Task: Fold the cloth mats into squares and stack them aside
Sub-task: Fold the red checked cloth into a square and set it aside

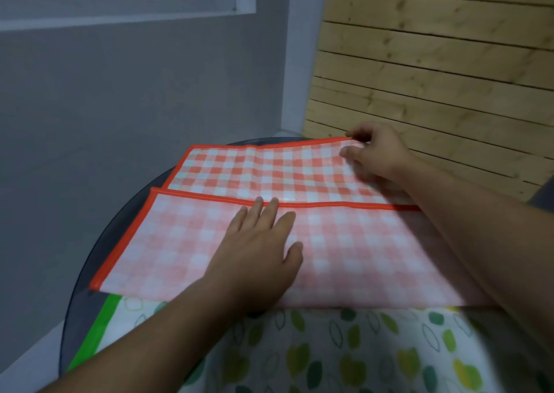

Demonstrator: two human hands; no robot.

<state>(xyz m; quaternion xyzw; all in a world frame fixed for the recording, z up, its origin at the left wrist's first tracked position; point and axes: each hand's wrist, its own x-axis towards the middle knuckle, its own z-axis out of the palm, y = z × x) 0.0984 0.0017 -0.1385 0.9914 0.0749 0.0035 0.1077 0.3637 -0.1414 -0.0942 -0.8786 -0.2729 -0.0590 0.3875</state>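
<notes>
Pinning checked mat [359, 243] under flat-fingered left hand [260, 252]; pinching its far corner with right hand [377, 153]; may fold crooked if pinned loosely.

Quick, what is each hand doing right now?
Left hand: open, pressing flat on the red checked mat.
Right hand: closed, pinching the mat's far right corner.

left hand [257, 253] flat on checked mat [344, 243] — right hand [374, 153] pinching corner
</notes>
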